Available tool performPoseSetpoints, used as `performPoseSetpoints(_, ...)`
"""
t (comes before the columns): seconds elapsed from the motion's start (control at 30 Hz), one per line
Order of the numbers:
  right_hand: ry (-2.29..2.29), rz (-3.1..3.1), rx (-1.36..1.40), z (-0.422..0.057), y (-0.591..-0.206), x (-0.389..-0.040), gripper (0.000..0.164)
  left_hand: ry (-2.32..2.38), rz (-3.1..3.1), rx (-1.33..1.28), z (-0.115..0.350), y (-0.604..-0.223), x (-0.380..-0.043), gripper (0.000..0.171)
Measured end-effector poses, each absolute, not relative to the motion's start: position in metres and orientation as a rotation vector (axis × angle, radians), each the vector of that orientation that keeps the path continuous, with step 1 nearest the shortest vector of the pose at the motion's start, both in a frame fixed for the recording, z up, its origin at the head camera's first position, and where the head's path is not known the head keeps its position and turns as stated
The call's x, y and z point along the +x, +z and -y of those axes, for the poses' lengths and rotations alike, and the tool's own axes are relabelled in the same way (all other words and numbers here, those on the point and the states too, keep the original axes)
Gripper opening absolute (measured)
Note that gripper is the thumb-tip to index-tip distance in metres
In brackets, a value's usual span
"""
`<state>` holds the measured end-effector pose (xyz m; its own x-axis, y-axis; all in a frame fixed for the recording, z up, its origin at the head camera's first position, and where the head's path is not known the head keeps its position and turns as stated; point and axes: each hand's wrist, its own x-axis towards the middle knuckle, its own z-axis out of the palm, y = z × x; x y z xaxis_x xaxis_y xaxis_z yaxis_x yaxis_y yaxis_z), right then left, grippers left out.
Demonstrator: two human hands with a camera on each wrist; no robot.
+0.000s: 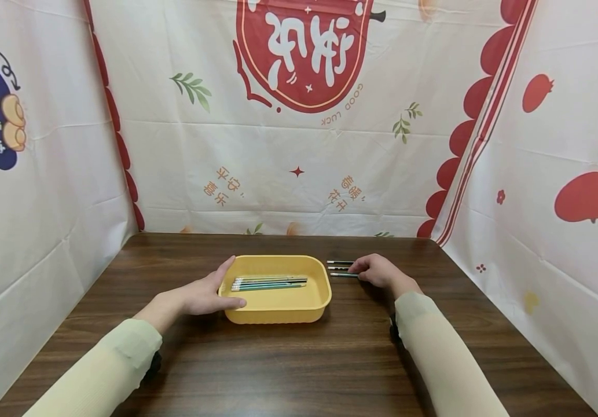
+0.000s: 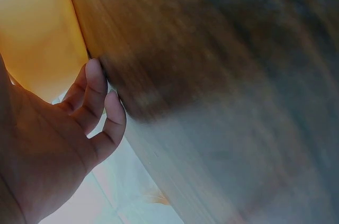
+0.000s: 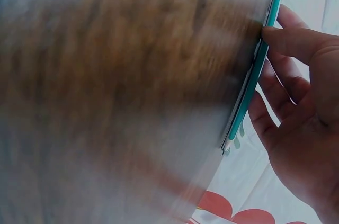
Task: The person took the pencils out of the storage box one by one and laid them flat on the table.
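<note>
A yellow plastic tray (image 1: 283, 315) stands on the dark wooden table, with several pencils (image 1: 270, 284) lying side by side inside it. My left hand (image 1: 202, 294) holds the tray's left end, thumb over the near-left rim and fingers spread along the far-left corner. In the left wrist view, bent fingers (image 2: 96, 86) lie against the tabletop beside the tray. Right of the tray lie three pencils, two dark and one green. Over their right ends, my right hand (image 1: 381, 271) pinches the green pencil (image 3: 249, 94) between thumb and fingers; its far end is hidden in the head view.
The brown wood-grain table (image 1: 278, 370) reaches back to a white printed cloth (image 1: 288, 145). More cloth hangs along the left and right sides. The nearest dark pencil (image 1: 337, 268) lies close to the tray's right rim.
</note>
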<state>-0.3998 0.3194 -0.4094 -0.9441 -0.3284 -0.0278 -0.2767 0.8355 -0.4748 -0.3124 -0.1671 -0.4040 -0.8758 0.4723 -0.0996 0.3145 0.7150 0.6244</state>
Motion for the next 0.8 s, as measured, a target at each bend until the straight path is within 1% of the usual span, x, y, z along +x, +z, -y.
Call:
performPoseSetpoints(0.33, -0.716, -2.91, -0.435, -0.3164, -0.4128, -0.4049, 0.025, 0.89, -2.67, 0.619, 0.1682, -0.4048, -0.3138, 0.127)
performPoseSetpoints(0.8, -0.733, -2.926, -0.46, -0.3152, -0.4063, -0.3991, 0.024, 0.896, -2.675, 0.621, 0.1681, -0.4037, -0.3132, 0.127)
